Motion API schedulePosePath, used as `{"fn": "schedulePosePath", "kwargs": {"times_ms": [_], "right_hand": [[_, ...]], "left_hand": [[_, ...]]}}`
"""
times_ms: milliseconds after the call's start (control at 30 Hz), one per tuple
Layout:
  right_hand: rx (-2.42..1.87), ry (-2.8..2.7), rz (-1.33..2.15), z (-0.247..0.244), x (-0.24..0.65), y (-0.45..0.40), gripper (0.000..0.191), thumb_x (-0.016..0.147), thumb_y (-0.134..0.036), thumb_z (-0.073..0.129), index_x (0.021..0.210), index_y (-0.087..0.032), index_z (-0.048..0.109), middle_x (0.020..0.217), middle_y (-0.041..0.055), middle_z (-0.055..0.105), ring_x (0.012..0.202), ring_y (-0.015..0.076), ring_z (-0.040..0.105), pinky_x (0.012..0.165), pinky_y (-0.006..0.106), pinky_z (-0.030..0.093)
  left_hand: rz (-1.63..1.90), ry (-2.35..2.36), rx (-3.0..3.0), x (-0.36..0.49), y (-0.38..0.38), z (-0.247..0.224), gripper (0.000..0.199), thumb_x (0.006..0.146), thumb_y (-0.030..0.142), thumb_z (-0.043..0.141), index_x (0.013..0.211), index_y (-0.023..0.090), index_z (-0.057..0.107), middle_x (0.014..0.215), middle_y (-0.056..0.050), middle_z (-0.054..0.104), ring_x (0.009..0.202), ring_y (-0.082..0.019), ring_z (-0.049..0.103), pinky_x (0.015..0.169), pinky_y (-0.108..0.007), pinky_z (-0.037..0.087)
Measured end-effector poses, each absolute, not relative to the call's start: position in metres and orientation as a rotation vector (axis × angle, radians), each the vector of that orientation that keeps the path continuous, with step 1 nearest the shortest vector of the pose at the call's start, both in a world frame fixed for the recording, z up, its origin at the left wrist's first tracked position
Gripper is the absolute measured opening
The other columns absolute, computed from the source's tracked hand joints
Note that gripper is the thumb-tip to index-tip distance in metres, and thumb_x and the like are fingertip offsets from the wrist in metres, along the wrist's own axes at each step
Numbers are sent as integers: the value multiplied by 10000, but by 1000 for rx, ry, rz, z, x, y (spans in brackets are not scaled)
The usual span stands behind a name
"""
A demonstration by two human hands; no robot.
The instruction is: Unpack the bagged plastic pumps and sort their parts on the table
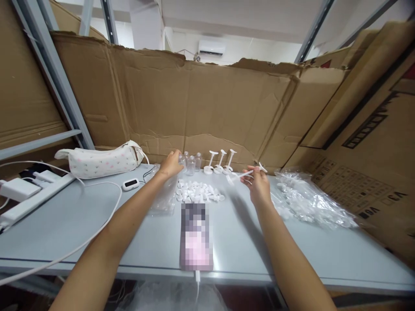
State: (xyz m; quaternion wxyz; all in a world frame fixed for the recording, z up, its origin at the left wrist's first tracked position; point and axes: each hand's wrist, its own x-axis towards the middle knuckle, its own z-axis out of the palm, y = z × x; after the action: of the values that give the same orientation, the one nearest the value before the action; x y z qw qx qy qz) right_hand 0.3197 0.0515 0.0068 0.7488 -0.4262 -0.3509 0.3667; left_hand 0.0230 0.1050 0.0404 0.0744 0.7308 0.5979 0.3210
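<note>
My left hand [171, 165] reaches to the back of the grey table, its fingers closed at a clear bottle beside several other clear bottles [191, 165]. In my right hand [257, 183] is a white plastic stem piece [246, 173], held between the fingers above the table and tilted. Three similar white stands [223, 163] rise near the cardboard wall, between my hands. A spread of small white caps [199, 192] lies in front of the bottles. Just left of the caps is a clear plastic bag [164, 194], partly behind my left forearm.
A phone [196, 237] with a blurred screen lies at the front middle, cabled. On the left are a white pouch [103, 162], a small display device [131, 184], a power strip [35, 198] and a loose cable. Clear bags [314, 201] cover the right back. Cardboard [207, 99] encloses the table.
</note>
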Motion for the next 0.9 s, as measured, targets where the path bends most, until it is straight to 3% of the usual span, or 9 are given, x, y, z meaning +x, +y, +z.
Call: {"fn": "schedulePosePath", "kwargs": {"times_ms": [233,500,900], "right_hand": [[-941,-867,792,4,313,51,495,612,-622,681,838,-187,616,701,3,650,508,92,561,522,245,509],[-1004,-958,786,-3,309,52,471,648,-621,655,817,-182,633,726,1,634,524,85,546,533,241,505],[-1062,-1118,868,-10,295,54,483,621,-617,672,814,-175,641,735,13,625,538,111,572,533,269,507]], "left_hand": [[978,1800,2154,33,137,24,281,763,157,587,1038,165,528,1055,-115,587,941,-210,584,833,-307,434],[856,1802,2152,39,145,10,576,746,233,646,1264,168,403,1142,-147,598,1003,-233,592,824,-304,457],[477,1830,2375,47,126,13,463,730,149,619,1181,156,516,1221,-160,538,1082,-286,574,891,-332,449]]}}
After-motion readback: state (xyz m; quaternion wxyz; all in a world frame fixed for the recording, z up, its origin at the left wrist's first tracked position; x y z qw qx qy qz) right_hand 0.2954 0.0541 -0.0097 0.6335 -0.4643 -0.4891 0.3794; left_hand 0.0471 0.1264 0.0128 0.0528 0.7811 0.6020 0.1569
